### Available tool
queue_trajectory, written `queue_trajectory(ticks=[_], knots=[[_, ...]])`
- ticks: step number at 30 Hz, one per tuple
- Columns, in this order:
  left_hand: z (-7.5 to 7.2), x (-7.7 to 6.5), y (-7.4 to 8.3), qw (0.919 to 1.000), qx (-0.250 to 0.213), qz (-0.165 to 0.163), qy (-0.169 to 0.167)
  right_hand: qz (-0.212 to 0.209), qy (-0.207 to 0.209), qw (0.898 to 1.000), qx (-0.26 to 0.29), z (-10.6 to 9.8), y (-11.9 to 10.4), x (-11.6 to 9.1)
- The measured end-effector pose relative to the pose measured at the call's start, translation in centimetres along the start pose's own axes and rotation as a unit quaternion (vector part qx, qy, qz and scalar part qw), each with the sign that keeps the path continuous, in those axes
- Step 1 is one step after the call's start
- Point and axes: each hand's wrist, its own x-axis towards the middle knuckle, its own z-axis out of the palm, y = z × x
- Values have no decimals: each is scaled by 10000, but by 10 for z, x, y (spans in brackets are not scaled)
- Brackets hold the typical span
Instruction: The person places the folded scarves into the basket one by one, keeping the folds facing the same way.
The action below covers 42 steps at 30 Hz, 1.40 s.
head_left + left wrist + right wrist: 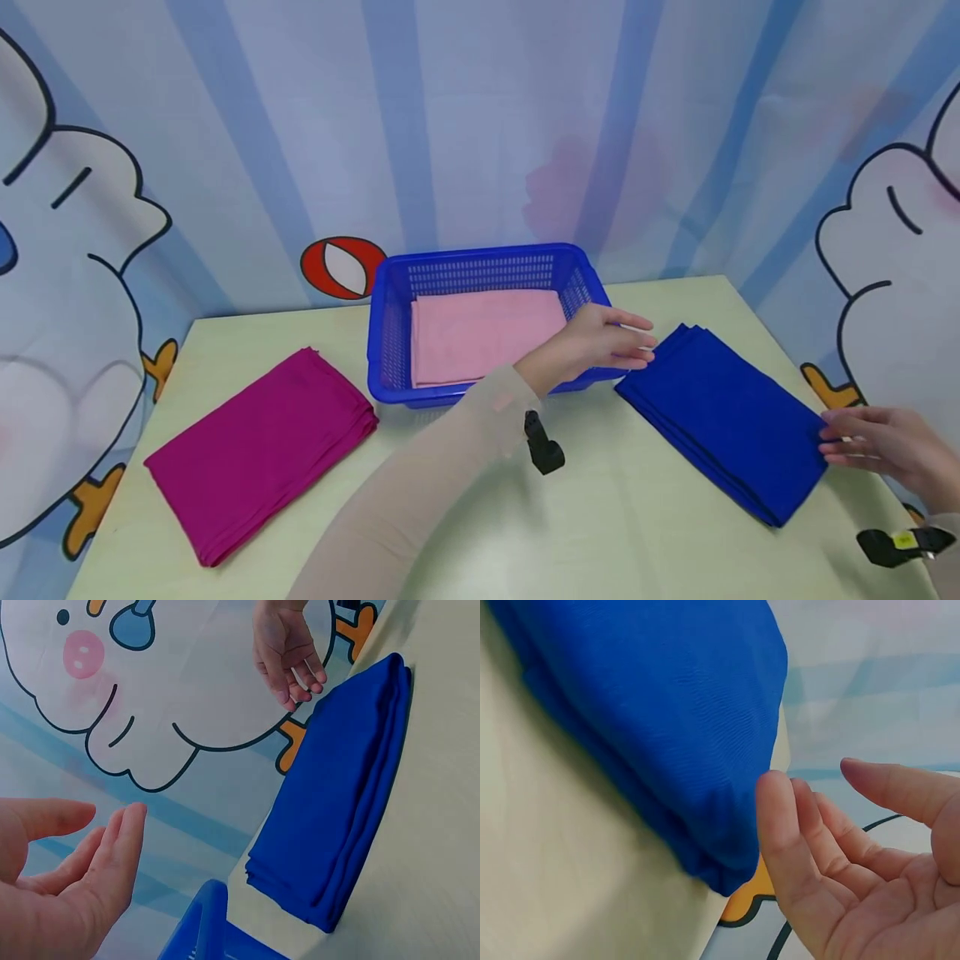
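A folded blue cloth (727,425) lies at an angle on the right of the table. My left hand (603,337) hovers over the basket's right front corner, close to the cloth's far left end, fingers extended and holding nothing. At the cloth's right end is my right hand (881,446), its fingertips near the edge. The right wrist view shows the right hand (855,877) with thumb and fingers apart and nothing between them. A blue plastic basket (378,333) at the back middle contains a folded pink cloth (480,333).
A folded magenta cloth (262,454) lies on the left of the table (570,533). Behind the table hangs a printed curtain (480,125) with cartoon figures and stripes, also along both sides. My left forearm (427,483) reaches across the table's front.
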Motion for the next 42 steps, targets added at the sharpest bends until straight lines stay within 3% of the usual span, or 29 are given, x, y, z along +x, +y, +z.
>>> queue_trajectory(ticks=[9,13,17,22,30,37,42], knots=[[18,5,-8,9998,118,144,-13,471,63,9977,478,-2,21,1],[28,4,-13,9969,550,521,-205,538,112,9968,574,-2,26,0],[39,5,-21,9886,1109,944,-387,606,135,9961,619,-1,31,-2],[52,7,-29,9748,1865,1151,-411,724,138,9958,545,-2,36,-4],[62,12,-43,9386,3221,1223,-155,832,-38,9920,951,-2,46,3],[66,23,-53,9159,3801,1285,-79,1005,-174,9872,1222,-1,55,8],[65,31,-58,8986,4209,1216,251,993,-242,9873,1218,2,59,9]])
